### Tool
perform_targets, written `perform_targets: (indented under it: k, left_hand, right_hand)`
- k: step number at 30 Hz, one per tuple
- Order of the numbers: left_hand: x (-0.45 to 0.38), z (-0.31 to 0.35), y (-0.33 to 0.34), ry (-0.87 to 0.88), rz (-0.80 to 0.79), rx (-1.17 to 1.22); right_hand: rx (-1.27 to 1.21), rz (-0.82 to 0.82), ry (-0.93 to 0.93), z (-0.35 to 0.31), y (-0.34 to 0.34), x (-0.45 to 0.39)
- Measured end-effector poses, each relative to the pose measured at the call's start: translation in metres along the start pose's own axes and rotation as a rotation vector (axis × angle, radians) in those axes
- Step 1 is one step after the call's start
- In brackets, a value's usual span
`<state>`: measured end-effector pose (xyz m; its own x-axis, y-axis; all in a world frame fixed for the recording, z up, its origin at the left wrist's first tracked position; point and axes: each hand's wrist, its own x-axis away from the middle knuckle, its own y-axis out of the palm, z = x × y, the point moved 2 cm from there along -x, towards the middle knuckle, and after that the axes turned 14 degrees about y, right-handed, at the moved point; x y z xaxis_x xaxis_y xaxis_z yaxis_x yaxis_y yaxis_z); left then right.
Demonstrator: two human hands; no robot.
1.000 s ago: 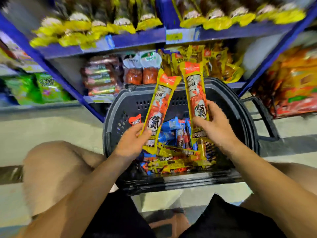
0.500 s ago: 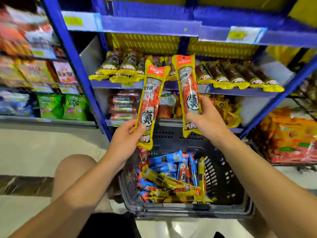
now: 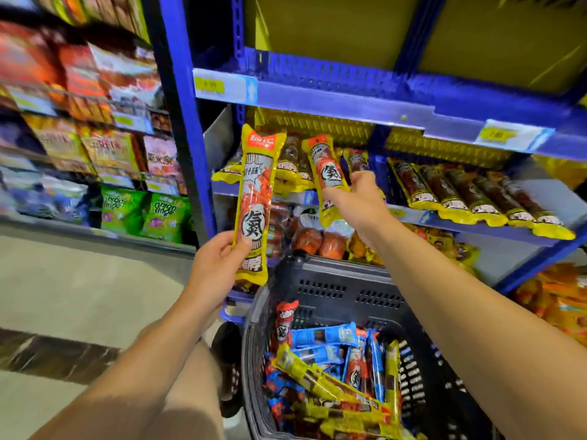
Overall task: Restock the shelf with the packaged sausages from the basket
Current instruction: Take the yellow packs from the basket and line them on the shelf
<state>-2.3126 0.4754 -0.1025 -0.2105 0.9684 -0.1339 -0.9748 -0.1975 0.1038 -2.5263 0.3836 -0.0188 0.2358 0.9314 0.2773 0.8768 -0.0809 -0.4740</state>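
Yellow sausage packs (image 3: 253, 204) fill both grips, left hand (image 3: 214, 268) and right hand (image 3: 355, 198); neighbouring shelves (image 3: 95, 128) blur.

A: Left-side shelving (image 3: 79, 122) is smeared w/ motion blur; we can't read any pack there except approx. the green bags (image 3: 146, 214).

B: Agreed. Price tags (image 3: 505, 134) on the blue shelf rail (image 3: 349, 100) are too soft to read too.

A: Basket (image 3: 317, 290): near end and right wall run off the bottom edge, so we can't count the packs in it.

B: Right hand (image 3: 359, 198) covers the lower part of its sausage pack (image 3: 327, 173); its fingertips are behind it. Left hand (image 3: 216, 268) hides one lower edge of the other sausage pack (image 3: 254, 204).

A: Both forearms cut off at the bottom. Orange bags (image 3: 552, 300) far right are blurred and partly out of frame.
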Motion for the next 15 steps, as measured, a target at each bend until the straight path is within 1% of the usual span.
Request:
perform_targets:
  k: [2, 5, 8, 12, 14, 15]
  left_hand:
    - [-0.005, -0.001, -0.002, -0.007, 0.007, 0.010]
    - [-0.010, -0.002, -0.003, -0.013, 0.017, 0.010]
    - [-0.013, -0.001, -0.002, -0.006, 0.006, 0.001]
    - [-0.014, 0.001, -0.004, -0.007, -0.005, -0.010]
    - [-0.015, 0.001, -0.005, -0.007, -0.007, -0.012]
    - [-0.015, 0.001, -0.005, -0.006, -0.003, -0.012]
  right_hand:
    - [-0.002, 0.073, -0.002, -0.005, 0.008, -0.006]
    - [-0.017, 0.102, 0.001, -0.016, 0.019, -0.011]
    - [0.091, 0.124, 0.018, -0.027, 0.024, -0.014]
    - [0.238, 0.212, -0.011, -0.033, 0.022, -0.017]
    - [0.294, 0.287, -0.082, -0.031, 0.018, -0.012]
    - [0.321, 0.335, -0.171, -0.028, 0.018, -0.008]
